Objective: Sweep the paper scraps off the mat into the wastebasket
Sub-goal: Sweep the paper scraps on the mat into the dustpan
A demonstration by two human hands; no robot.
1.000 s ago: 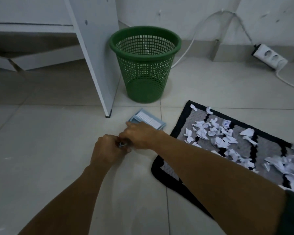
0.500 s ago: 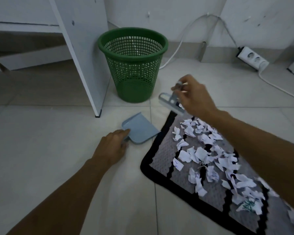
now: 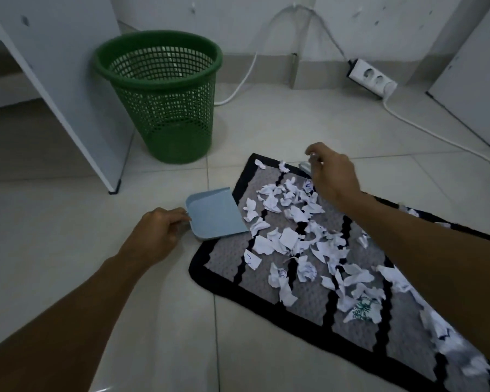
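Both hands busy — dustpan (image 3: pixel 215 215), brush (image 3: pixel 306 166).

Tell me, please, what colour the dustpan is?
The dustpan is light blue, seen in the head view.

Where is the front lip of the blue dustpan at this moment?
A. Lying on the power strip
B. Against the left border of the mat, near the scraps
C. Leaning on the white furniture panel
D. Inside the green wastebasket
B: the left hand holds the dustpan on the floor, its open lip meeting the black border of the mat beside the paper scraps, well short of the wastebasket.
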